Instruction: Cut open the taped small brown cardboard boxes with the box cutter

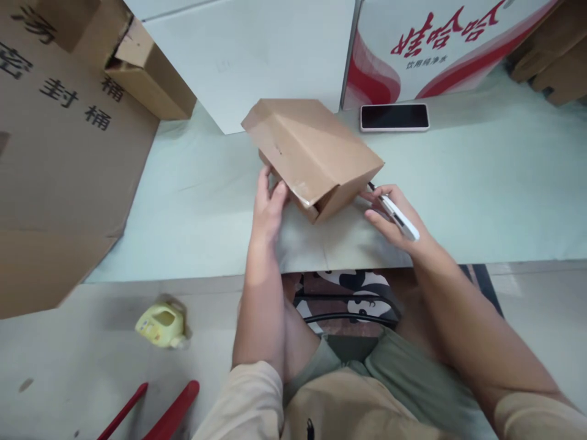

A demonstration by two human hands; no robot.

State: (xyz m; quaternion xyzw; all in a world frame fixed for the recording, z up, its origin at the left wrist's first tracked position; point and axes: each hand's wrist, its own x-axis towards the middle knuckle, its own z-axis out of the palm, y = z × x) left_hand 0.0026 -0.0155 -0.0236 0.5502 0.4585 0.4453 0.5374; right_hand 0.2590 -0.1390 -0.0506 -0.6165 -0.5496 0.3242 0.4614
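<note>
A small brown cardboard box (328,137) lies tilted on the pale green tabletop, one flap partly raised and a dark gap at its near end. My left hand (269,205) grips the box's lower left edge, thumb and fingers at the cardboard. In my right hand (389,214) is a white utility knife (400,218), its dark tip pointing toward the box's right corner. The fingertips of that hand are close to the box's right side; whether they touch it is unclear.
Behind the box stand a white carton (261,55) and a red-and-white carton (431,55). A phone (394,117) lies before them. Large cardboard (68,165) fills the left. A yellow jug (161,325) and red handles (172,412) are below the table edge.
</note>
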